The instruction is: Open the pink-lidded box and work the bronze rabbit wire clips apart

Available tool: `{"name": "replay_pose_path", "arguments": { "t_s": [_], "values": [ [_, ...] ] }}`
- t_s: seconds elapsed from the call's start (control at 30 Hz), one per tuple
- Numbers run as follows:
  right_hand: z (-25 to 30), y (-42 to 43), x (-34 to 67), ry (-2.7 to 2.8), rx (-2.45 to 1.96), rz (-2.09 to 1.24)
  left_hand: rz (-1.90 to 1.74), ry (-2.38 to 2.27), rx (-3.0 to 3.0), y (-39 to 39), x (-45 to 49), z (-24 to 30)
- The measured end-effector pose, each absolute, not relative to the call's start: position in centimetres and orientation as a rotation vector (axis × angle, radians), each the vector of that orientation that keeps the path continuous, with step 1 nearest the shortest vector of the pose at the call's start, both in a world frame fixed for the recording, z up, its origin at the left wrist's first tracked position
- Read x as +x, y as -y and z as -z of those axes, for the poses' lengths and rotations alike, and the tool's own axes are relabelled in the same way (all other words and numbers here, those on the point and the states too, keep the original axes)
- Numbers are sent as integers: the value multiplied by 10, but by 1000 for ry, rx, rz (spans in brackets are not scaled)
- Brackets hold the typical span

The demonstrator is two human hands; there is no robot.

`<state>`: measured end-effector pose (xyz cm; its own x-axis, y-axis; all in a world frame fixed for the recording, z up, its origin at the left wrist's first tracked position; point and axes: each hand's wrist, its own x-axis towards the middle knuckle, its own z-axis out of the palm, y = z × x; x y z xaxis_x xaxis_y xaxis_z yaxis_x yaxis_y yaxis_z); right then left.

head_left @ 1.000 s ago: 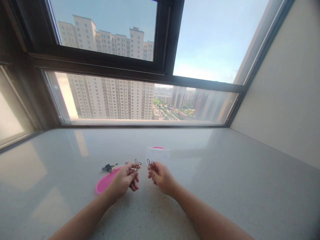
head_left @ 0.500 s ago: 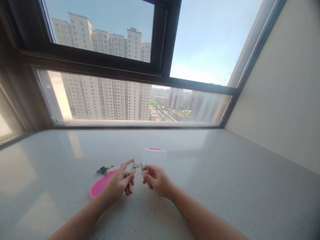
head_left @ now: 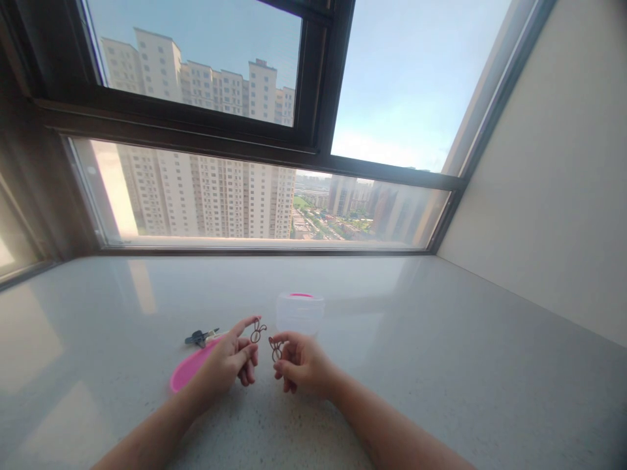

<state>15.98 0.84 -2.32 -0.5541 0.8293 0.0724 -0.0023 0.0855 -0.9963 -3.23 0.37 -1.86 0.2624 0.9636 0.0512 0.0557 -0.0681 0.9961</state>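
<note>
My left hand pinches a small brown rabbit-shaped wire clip between thumb and fingers, with the index finger stretched out. My right hand pinches a second brown rabbit-shaped clip, held slightly lower and tilted. The two clips are close together but apart, above the pale speckled countertop. Just behind my hands stands a small clear plastic container with pink at its top edge.
A flat pink oval lid lies on the counter under my left wrist. Behind it lies a small dark and silver tool. A large dark-framed window runs along the back; a beige wall borders the right.
Both hands have drifted slightly left and toward me. The clips came closer together, and the right clip has dropped lower and tilted.
</note>
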Motion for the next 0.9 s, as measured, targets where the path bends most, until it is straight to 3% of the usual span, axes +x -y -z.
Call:
{"name": "replay_pose_path", "arguments": {
  "t_s": [0.9],
  "values": [
    [18,-5,162,1638,-710,-1661,-1042,-1040,1374,-5,-34,13]
  ]
}}
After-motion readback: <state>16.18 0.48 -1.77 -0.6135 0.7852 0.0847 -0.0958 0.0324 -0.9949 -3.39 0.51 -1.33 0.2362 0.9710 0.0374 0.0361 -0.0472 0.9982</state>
